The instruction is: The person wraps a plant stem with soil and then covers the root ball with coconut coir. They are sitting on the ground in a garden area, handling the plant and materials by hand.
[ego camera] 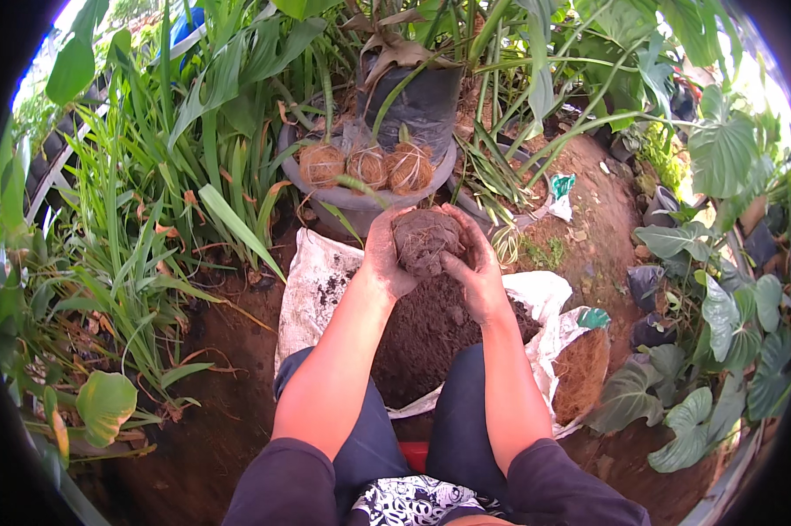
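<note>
A round ball of dark soil (428, 240) with fine fibres showing on it is cupped between my two hands. My left hand (385, 253) wraps its left side, and my right hand (476, 260) holds the other side with the thumb pressed on the near face. Both hands are smeared with soil. Below them a heap of loose dark soil (415, 342) lies on an opened white woven sack (310, 276) before my knees. A green stem reaches out from beyond the ball; whether it grows from the ball I cannot tell.
Several fibre-wrapped root balls (410, 167) tied with string sit on a large grey pot (362, 200) ahead. Cut leafy stems (494, 174) lie to its right. A bag of brown coconut fibre (583, 375) stands at my right. Dense plants (126, 263) border the left, potted ones (724, 315) the right.
</note>
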